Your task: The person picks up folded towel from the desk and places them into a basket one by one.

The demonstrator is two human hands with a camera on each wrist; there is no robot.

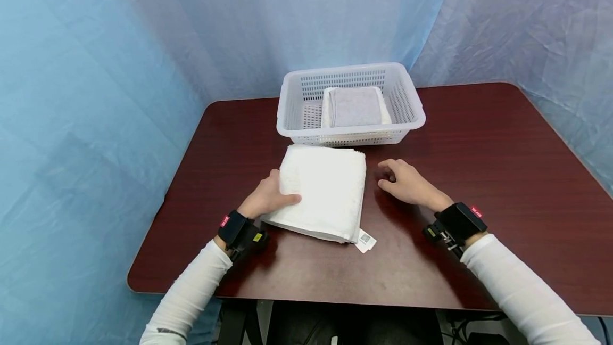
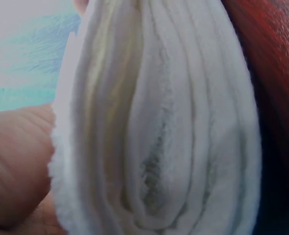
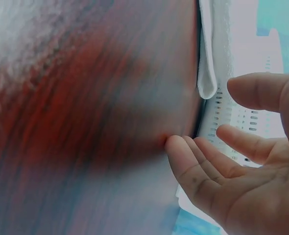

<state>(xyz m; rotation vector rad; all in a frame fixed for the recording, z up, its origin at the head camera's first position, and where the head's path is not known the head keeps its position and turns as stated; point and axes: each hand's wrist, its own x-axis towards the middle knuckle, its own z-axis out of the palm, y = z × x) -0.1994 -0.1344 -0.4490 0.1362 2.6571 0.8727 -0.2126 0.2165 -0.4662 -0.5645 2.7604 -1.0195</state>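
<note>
A thick folded white towel [image 1: 325,190] lies on the table in front of the basket, a white printed tag [image 1: 365,240] sticking out at its near right corner. My left hand [image 1: 270,196] grips the towel's left edge, thumb on top; the other fingers are largely hidden. Stacked layers of the towel [image 2: 223,127] fill the left wrist view, beside part of the hand [image 2: 17,166]. Right of the towel and apart from it is my right hand [image 1: 407,181], holding nothing. In the right wrist view its fingers [image 3: 191,174] are loosely bent, near the tabletop.
Behind the towel stands a white perforated plastic basket [image 1: 351,133]. Inside it, a folded grey cloth [image 1: 355,106] lies on folded white cloth [image 1: 326,111]. The dark red-brown table [image 1: 488,174] has rounded corners, with blue curtains [image 1: 268,20] around it. Cables [image 1: 462,329] show below the front edge.
</note>
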